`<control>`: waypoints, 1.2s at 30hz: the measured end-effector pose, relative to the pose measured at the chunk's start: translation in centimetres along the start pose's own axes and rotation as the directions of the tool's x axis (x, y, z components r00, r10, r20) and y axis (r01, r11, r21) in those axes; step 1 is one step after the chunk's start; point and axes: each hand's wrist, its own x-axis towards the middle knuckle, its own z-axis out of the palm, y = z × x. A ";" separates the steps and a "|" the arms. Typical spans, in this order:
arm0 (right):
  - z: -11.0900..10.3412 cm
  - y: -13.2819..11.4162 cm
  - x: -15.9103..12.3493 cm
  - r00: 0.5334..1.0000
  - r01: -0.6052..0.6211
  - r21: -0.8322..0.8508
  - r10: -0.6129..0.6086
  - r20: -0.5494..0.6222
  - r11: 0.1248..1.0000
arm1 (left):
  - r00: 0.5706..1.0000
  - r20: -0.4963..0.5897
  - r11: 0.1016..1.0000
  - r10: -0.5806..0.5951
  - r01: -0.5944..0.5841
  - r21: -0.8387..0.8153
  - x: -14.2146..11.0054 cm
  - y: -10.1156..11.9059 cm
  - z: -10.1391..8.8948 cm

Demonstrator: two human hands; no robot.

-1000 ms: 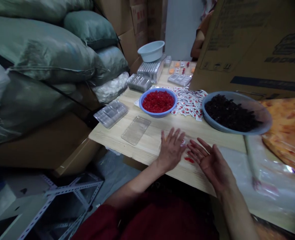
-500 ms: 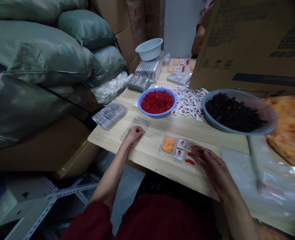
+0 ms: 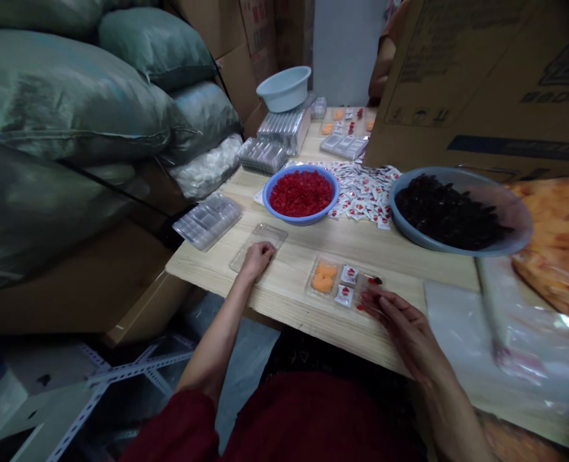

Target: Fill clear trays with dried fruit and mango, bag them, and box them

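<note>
My left hand (image 3: pixel 259 258) is closed, with its fingers curled over a shallow clear plastic tray (image 3: pixel 275 235) near the table's front edge. Whatever its fingertips hold, if anything, is hidden. To the right lies a filled clear tray (image 3: pixel 308 284). It has orange pieces (image 3: pixel 323 277) on the left, two small white printed packets (image 3: pixel 349 274) in the middle and red pieces on the right. A dark piece (image 3: pixel 377 280) lies at the upper right compartment. My right hand (image 3: pixel 402 321) is over the lower right compartment, fingers pinched together and partly hiding it; what they hold cannot be made out.
A blue bowl of red pieces (image 3: pixel 301 192), a heap of packets (image 3: pixel 366 189) and a basin of dark pieces (image 3: pixel 451 215) stand behind. Stacked trays (image 3: pixel 208 220) are at left. Plastic bags (image 3: pixel 458 327) lie at right. A large carton (image 3: pixel 477 83) partly hides another person's arm (image 3: pixel 382 67).
My right hand has moved from the upper right compartment down to the lower one, uncovering the dark piece. My left hand stays over the clear tray. The view has shifted slightly.
</note>
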 end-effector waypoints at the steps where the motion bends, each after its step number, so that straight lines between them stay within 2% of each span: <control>1: 0.0 0.1 -0.2 1.000 0.003 -0.003 -0.003 0.003 1.000 | 1.000 -0.006 0.999 0.009 -0.008 0.031 -0.2 0.3 0.0; 9: 0.5 0.6 -0.6 1.000 0.021 -0.060 -0.020 0.012 0.998 | 0.999 -0.030 0.971 -0.011 0.018 0.237 -1.2 3.3 0.2; 13: 0.2 0.6 -0.5 1.000 0.012 -0.098 -0.011 0.010 0.995 | 0.997 -0.069 0.969 0.022 -0.004 0.248 -2.8 4.3 -1.9; 15: 0.0 0.6 -0.7 1.000 0.015 -0.120 -0.015 0.003 0.993 | 0.977 -0.193 0.980 0.095 -0.058 0.192 -4.6 5.3 -3.4; 16: 0.1 0.7 -0.7 1.000 0.020 -0.120 -0.021 -0.007 0.993 | 0.949 -0.280 0.986 0.144 -0.112 0.125 -5.8 6.0 -4.0; 18: 0.7 0.9 -0.9 0.999 0.032 -0.101 -0.035 -0.019 0.994 | 0.875 -0.431 0.954 0.218 -0.284 -0.094 -8.4 8.1 -4.2; 19: 1.2 1.0 -0.9 0.999 0.034 -0.089 -0.034 -0.008 0.995 | 0.858 -0.457 0.899 0.235 -0.371 -0.233 -9.7 9.4 -3.8; 21: 2.5 1.3 -0.9 0.999 0.008 -0.033 -0.006 0.048 0.999 | 0.880 -0.387 0.733 0.274 -0.452 -0.508 -12.5 12.0 -2.0; 22: 3.0 1.4 -1.0 0.996 -0.015 0.019 0.014 0.084 1.000 | 0.901 -0.314 0.653 0.299 -0.433 -0.621 -13.7 13.1 -0.7; 24: 3.4 1.5 -0.9 0.994 -0.055 0.155 0.039 0.104 0.986 | 0.929 -0.137 0.543 0.343 -0.315 -0.779 -15.6 14.5 1.9; 27: 2.3 1.7 -0.8 0.997 -0.005 0.263 0.024 -0.068 0.965 | 0.947 0.065 0.486 0.314 -0.102 -0.868 -16.5 14.3 4.5; 30: 0.1 2.5 -0.3 0.972 0.088 0.125 -0.058 -0.227 0.988 | 0.978 0.085 0.422 0.189 -0.003 -0.907 -14.7 12.5 5.2; 32: -1.1 3.3 0.4 0.959 0.146 -0.019 -0.146 -0.241 0.989 | 0.991 0.048 0.463 0.123 -0.015 -0.886 -12.8 11.3 5.4; 34: -1.8 4.3 1.5 0.941 0.209 -0.185 -0.249 -0.228 0.960 | 0.996 -0.009 0.623 0.087 -0.062 -0.780 -10.9 10.4 6.0; 36: -2.3 5.1 2.9 0.912 0.245 -0.365 -0.341 -0.226 0.898 | 0.995 -0.061 0.791 0.079 -0.100 -0.604 -9.3 9.8 7.0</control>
